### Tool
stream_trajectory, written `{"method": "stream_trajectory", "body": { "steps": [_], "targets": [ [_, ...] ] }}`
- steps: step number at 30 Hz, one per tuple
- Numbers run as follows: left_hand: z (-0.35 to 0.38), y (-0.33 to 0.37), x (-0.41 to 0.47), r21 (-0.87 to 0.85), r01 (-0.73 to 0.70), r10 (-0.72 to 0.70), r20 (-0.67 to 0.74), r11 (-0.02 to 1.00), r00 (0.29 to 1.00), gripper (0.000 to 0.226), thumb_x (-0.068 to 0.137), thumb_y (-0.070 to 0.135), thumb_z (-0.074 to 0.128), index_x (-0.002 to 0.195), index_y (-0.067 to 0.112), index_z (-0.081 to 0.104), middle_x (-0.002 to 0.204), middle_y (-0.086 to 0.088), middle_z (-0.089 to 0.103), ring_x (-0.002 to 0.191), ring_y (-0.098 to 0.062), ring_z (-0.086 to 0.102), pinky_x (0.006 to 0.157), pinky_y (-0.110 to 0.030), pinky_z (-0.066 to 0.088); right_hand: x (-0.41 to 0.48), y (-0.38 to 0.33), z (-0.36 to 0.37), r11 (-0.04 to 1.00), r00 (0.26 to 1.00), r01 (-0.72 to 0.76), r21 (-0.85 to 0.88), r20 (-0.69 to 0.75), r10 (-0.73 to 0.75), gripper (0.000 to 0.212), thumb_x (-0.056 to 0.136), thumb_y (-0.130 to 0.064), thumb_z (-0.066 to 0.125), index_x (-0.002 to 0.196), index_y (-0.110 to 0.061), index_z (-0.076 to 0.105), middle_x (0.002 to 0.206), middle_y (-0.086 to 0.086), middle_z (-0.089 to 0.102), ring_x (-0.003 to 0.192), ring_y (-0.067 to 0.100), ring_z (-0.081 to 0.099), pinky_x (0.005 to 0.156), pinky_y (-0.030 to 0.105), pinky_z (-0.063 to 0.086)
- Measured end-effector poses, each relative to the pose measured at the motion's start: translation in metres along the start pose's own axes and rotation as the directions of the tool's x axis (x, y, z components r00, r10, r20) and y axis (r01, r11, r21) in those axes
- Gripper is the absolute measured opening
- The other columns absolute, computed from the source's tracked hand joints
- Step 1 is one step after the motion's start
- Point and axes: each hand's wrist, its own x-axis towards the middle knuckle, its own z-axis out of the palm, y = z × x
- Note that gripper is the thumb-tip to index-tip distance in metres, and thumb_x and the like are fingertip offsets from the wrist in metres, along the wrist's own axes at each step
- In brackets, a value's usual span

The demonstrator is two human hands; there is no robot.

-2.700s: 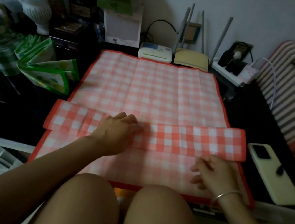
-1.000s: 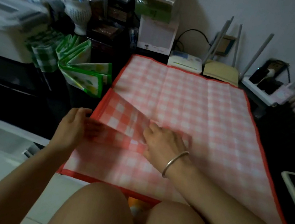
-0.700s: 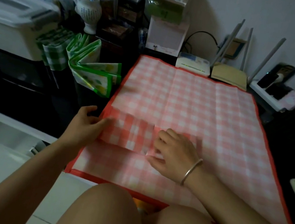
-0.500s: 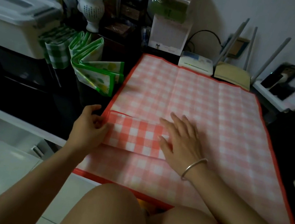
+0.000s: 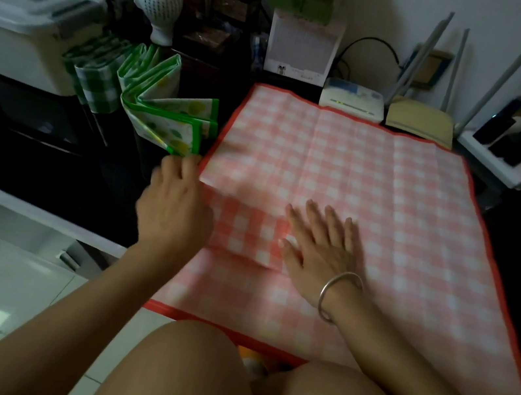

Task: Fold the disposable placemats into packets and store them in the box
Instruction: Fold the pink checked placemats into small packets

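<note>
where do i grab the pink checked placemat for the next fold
Probably the left end of the folded band on the pink checked placemat, pinched from the left: the doubled layers end there at an open edge, while the right hand lies flat on the band, pinning it. The left hand is at that edge; blur hides its grip.

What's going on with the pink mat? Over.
Right hand flat on pink checked placemat, narrow fold started. Left hand at its left edge, grip blurred. Folded green placemats close beside.
</note>
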Motion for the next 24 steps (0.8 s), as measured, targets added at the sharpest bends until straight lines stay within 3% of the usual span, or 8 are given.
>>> {"method": "stream_trajectory", "body": {
  "steps": [3, 4, 6, 10, 13, 20, 22, 24],
  "targets": [
    [0.010, 0.028, -0.003, 0.111, -0.421, 0.427, -0.032, 0.900, 0.904, 0.056, 0.085, 0.021, 0.041, 0.140, 0.012, 0.048, 0.148, -0.014, 0.043, 0.135, -0.035, 0.040, 0.110, -0.050, 0.030, 0.003, 0.000, 0.001, 1.000, 1.000, -0.006, -0.026, -0.002, 0.006, 0.067, 0.087, -0.060, -0.004, 0.151, -0.039, -0.003, 0.159, -0.010, -0.017, 0.146, 0.022, -0.018, 0.116, 0.052, -0.009],
    [0.017, 0.034, -0.005, 0.142, -0.542, 0.535, 0.086, 0.828, 0.840, 0.059, 0.089, 0.031, 0.030, 0.144, 0.015, 0.046, 0.153, -0.013, 0.038, 0.142, -0.032, 0.032, 0.116, -0.052, 0.022, 0.004, 0.001, 0.002, 1.000, 1.000, -0.009, -0.029, -0.004, 0.009, 0.069, 0.085, -0.061, -0.005, 0.151, -0.039, -0.004, 0.159, -0.011, -0.017, 0.146, 0.022, -0.017, 0.116, 0.051, -0.009],
    [0.029, 0.035, -0.009, 0.174, -0.638, 0.572, 0.314, 0.750, 0.758, 0.071, 0.092, 0.051, 0.003, 0.154, 0.026, 0.023, 0.163, -0.006, 0.014, 0.151, -0.025, 0.008, 0.120, -0.054, 0.002, 0.004, 0.002, 0.004, 1.000, 1.000, -0.007, -0.014, -0.015, 0.007, 0.065, 0.087, -0.061, -0.004, 0.149, -0.042, -0.011, 0.159, -0.012, -0.016, 0.146, 0.020, -0.017, 0.117, 0.050, -0.008],
    [0.047, 0.019, -0.010, 0.105, -0.579, 0.516, 0.347, 0.808, 0.783, 0.070, 0.088, 0.066, -0.009, 0.153, 0.042, -0.006, 0.163, 0.004, -0.007, 0.150, -0.020, -0.008, 0.119, -0.054, -0.003, 0.005, 0.005, 0.006, 1.000, 0.999, 0.006, 0.010, -0.036, -0.006, 0.061, 0.093, -0.063, 0.004, 0.147, -0.042, -0.016, 0.159, -0.012, -0.016, 0.146, 0.019, -0.016, 0.118, 0.049, -0.008],
    [0.049, 0.016, -0.009, 0.064, -0.570, 0.518, 0.343, 0.819, 0.784, 0.067, 0.089, 0.068, -0.007, 0.151, 0.043, -0.009, 0.163, 0.007, -0.007, 0.150, -0.017, -0.010, 0.120, -0.053, -0.003, 0.001, 0.007, 0.000, 1.000, 1.000, 0.009, 0.004, -0.017, -0.009, 0.061, 0.094, -0.061, 0.003, 0.147, -0.039, -0.018, 0.158, -0.011, -0.018, 0.146, 0.017, -0.018, 0.118, 0.048, -0.009],
    [0.052, 0.017, -0.011, 0.119, -0.561, 0.507, 0.307, 0.819, 0.805, 0.068, 0.089, 0.068, -0.010, 0.152, 0.042, -0.006, 0.163, 0.008, -0.004, 0.150, -0.017, -0.009, 0.112, -0.063, -0.015, -0.017, 0.021, 0.000, 0.980, 0.978, -0.196, 0.025, 0.075, 0.194, 0.065, 0.093, -0.060, -0.002, 0.147, -0.029, -0.022, 0.154, -0.007, -0.030, 0.142, 0.018, -0.029, 0.115, 0.050, -0.015],
    [0.052, 0.016, -0.010, 0.095, -0.557, 0.507, 0.310, 0.825, 0.804, 0.066, 0.089, 0.068, -0.009, 0.150, 0.044, -0.008, 0.163, 0.008, -0.004, 0.150, -0.017, -0.007, 0.110, -0.066, -0.016, -0.013, 0.019, -0.006, 0.969, 0.974, -0.222, 0.107, 0.072, 0.215, 0.065, 0.096, -0.058, 0.007, 0.151, -0.028, -0.012, 0.158, -0.005, -0.022, 0.144, 0.018, -0.024, 0.116, 0.048, -0.015],
    [0.052, 0.016, -0.010, 0.079, -0.551, 0.504, 0.316, 0.831, 0.804, 0.065, 0.087, 0.069, -0.010, 0.148, 0.045, -0.012, 0.163, 0.009, -0.005, 0.150, -0.017, -0.008, 0.110, -0.066, -0.016, -0.013, 0.022, -0.014, 0.928, 0.947, -0.268, 0.260, -0.104, 0.303, 0.061, 0.098, -0.050, 0.028, 0.153, -0.024, 0.015, 0.161, 0.002, 0.006, 0.147, 0.023, 0.003, 0.117, 0.044, 0.003]
  ]
}}
